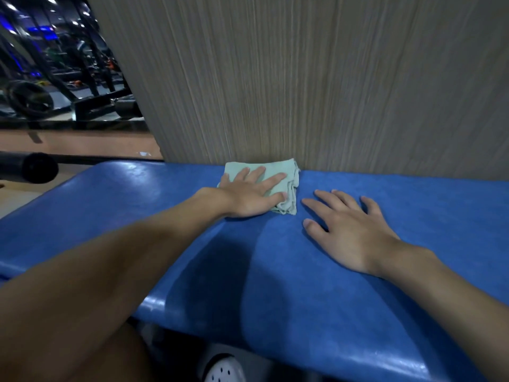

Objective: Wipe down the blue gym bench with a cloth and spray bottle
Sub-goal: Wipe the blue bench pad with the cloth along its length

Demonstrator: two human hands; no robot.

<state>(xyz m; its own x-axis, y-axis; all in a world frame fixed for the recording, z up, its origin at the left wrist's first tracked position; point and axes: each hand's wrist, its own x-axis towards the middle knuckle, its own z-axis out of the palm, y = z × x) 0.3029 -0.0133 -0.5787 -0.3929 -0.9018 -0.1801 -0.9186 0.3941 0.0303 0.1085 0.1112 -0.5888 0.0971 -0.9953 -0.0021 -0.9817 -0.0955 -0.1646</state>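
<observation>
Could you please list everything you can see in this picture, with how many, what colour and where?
bench: 1, blue, across the middle of the view, under both hands
cloth: 1, pale green, folded, at the bench's far edge against the panel
wall panel: 1, grey-brown wood grain, upright behind the bench
padded bar: 1, black, far left beside the bench
gym machines: several, dark, upper left background
shoe: 1, white with holes, below the bench's near edge
spray bottle: 0, not in view
left hand: 1, flat on the cloth
right hand: 1, flat on the bare bench, right of the cloth
</observation>
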